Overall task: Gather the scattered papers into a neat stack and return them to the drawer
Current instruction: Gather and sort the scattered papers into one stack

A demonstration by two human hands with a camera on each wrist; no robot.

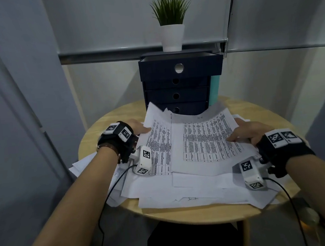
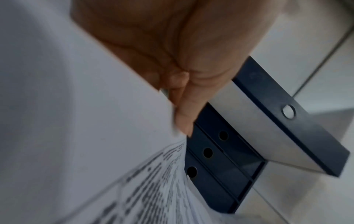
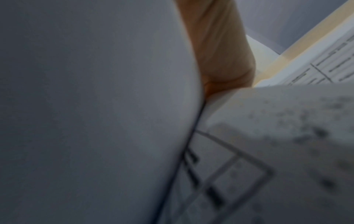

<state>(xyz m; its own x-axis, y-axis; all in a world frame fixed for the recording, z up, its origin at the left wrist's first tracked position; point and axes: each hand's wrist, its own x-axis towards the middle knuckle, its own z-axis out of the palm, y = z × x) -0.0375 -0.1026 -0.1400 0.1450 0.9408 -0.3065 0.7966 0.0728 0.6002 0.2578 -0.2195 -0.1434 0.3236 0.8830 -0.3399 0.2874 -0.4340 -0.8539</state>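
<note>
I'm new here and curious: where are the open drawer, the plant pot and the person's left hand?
open drawer (image 1: 181,68), head view, on its dark front panel.
plant pot (image 1: 172,37), head view, on its white side.
left hand (image 1: 138,127), head view, on its back, beside the papers.

Looks like a small office nook. Round light-wood table (image 1: 99,133) w/ navy desktop drawer unit (image 1: 177,95) at far edge, top drawer (image 1: 181,66) pulled out. Printed table sheets (image 1: 203,142) spread across tabletop, some past near edge. Small potted plant (image 1: 171,22) atop unit. Grey partition walls and roller blind (image 1: 127,17) behind.
</note>
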